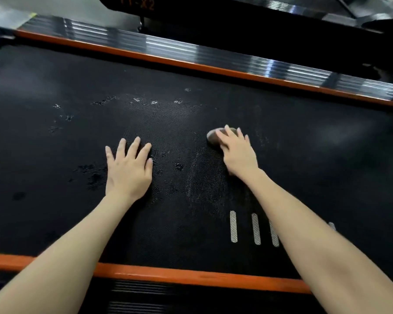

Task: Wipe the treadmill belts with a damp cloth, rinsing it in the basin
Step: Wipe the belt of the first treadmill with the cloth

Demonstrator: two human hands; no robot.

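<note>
Mid-wipe: cloth (212, 138) pressed by the right hand (238, 154), fingers (231, 133) straight (left hand (128, 172) splayed on belt (304, 159)); far specks (154, 102) should follow.

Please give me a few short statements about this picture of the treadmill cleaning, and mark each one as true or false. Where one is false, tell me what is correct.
1. The right hand presses a small grey-brown cloth onto the black textured treadmill belt. True.
2. The left hand holds a second cloth. False: it lies flat on the belt with its fingers spread and holds nothing.
3. The strips along the belt's long edges are blue. False: they are orange edge strips.
4. Wet spots show on the belt beside the left hand. True.
5. A basin stands on the belt. False: no basin is in view.
</note>
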